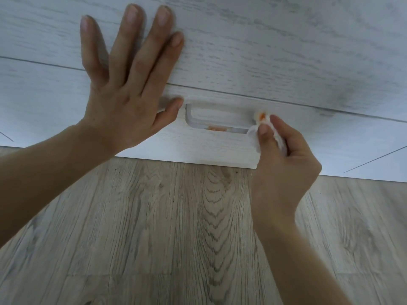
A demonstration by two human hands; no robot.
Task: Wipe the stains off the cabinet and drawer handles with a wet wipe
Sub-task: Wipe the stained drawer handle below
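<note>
Wood-grain floor (154, 227) sits nearest you, under both forearms. Going L to R: your left hand (130, 84) lies flat on the pale drawer front (286, 69), fingers straight & spread, thumb tip just beside the L end of the recessed handle (218, 116). It grips nothing, just braces the panel. Inside the handle slot, an orange stain (217, 128) still shows along the lower edge, nearer the R half. At the handle's R end your right hand (284, 164) pinches the wet wipe (261, 122) btwn thumb & forefinger; other fingers curled in behind. Wipe tip touches the handle corner & already carries orange.

Handling, as I judge it: wipe is light, soft, limp, prob slick w/ moisture, so it'll fold or slip unless you keep it bunched close to the tip. Hold near the working end; turn a clean bit outward. Handle looks rigid, so firm pressure should be ok.
</note>
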